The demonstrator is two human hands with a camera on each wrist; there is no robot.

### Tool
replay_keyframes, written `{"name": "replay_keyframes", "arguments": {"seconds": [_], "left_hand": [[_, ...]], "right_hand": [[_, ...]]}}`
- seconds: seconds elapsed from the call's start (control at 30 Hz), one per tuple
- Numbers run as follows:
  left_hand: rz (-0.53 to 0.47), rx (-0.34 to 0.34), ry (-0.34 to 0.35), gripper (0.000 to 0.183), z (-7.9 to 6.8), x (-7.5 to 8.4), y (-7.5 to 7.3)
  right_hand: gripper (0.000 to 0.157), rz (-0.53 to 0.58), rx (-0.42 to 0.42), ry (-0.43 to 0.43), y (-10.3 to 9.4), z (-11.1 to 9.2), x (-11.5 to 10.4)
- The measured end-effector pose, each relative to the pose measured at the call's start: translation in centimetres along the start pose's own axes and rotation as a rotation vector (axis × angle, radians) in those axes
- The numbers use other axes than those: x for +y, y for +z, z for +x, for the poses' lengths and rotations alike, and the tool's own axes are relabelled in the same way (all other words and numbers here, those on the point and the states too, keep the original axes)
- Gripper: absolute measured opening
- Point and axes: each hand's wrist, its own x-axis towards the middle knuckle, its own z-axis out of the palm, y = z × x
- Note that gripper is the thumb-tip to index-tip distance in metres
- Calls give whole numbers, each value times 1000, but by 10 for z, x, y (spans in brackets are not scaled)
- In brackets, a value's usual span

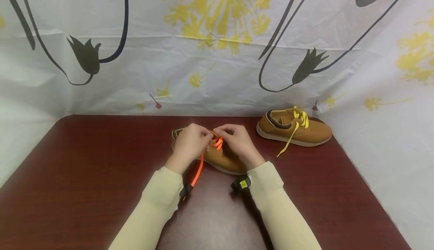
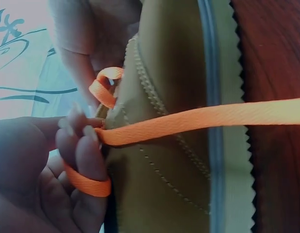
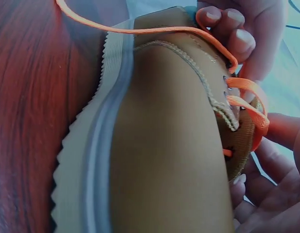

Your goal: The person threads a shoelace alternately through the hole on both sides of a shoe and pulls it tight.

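Observation:
A tan shoe [image 1: 222,159] with an orange shoelace [image 1: 218,143] sits between both hands, toe toward the right. My left hand [image 1: 191,142] pinches the lace near the upper eyelets; in the left wrist view a stretch of lace [image 2: 89,185] loops round its fingers. One lace end [image 1: 198,171] hangs down over the shoe's near side. At the top of the lacing, my right hand [image 1: 237,140] grips the shoe's tongue [image 3: 243,141] with thumb and fingers. Orange lace crossings [image 3: 249,99] bulge loosely beside that hand in the right wrist view.
A second tan shoe [image 1: 318,131] with yellow laces [image 1: 300,120] stands at the table's back right, one lace end trailing forward. The dark red table [image 1: 101,174] meets a patterned white cloth [image 1: 142,73] at the back and sides.

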Motion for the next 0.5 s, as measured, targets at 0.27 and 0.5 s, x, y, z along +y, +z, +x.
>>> {"name": "replay_keyframes", "arguments": {"seconds": [0.27, 0.5], "left_hand": [[-72, 94, 23, 19, -1, 0, -14], [-161, 47, 55, 17, 1, -7, -26]], "right_hand": [[21, 11, 41, 28, 1, 0, 0], [24, 64, 66, 56, 0, 0, -2]]}}
